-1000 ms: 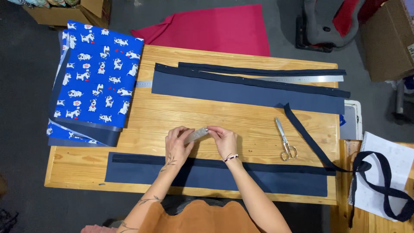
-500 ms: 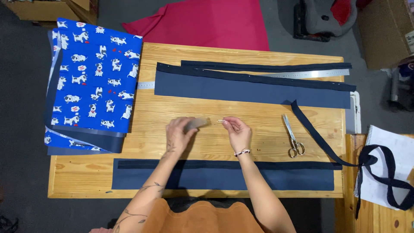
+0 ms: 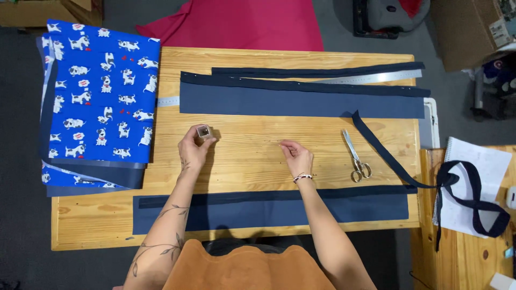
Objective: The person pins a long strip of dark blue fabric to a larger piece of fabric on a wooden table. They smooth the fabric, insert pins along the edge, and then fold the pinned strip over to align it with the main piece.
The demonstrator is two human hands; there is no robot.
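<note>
My left hand (image 3: 194, 148) holds a small clear box (image 3: 203, 131) upright above the wooden table (image 3: 247, 150), left of centre. My right hand (image 3: 295, 154) rests near the table's middle with its fingertips pinched together on something too small to make out. A long navy fabric strip (image 3: 279, 207) lies along the near edge under my forearms. A wider navy panel (image 3: 301, 99) lies across the far side. Silver scissors (image 3: 357, 158) lie to the right of my right hand.
Folded blue dog-print fabric (image 3: 99, 91) covers the table's left end. A metal ruler (image 3: 376, 78) lies at the far edge. A narrow navy band (image 3: 467, 188) trails right onto a side table with white paper (image 3: 475, 161). Red fabric (image 3: 252, 24) lies beyond the table.
My hands have drawn apart: the left carried the small box leftward, and the right moved slightly right. The camera view shifted a little.
</note>
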